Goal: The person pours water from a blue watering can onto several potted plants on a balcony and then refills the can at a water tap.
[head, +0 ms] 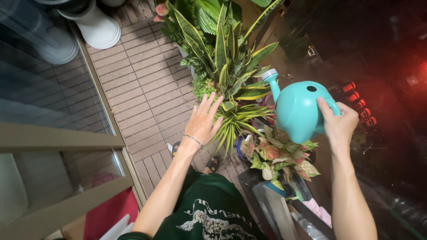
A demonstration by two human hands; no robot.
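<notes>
On the balcony, nearest | right hand (340,124) grips teal watering can (299,109) by its handle above pink-leaved plant (278,155) | left hand (203,119) spread wide, fingers touching striped plant (235,120) | beyond, snake plant (227,58), white pots (95,24) on wood decking (138,84)

Turquoise plastic watering can (297,111), rounded body, held upright above pink-green leafy plant (278,156), spout pointing up-left.

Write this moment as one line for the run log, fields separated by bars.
left hand: open, over striped plant | right hand: holds teal can by handle, spout toward striped plant | pink-leaf plant under can
</notes>
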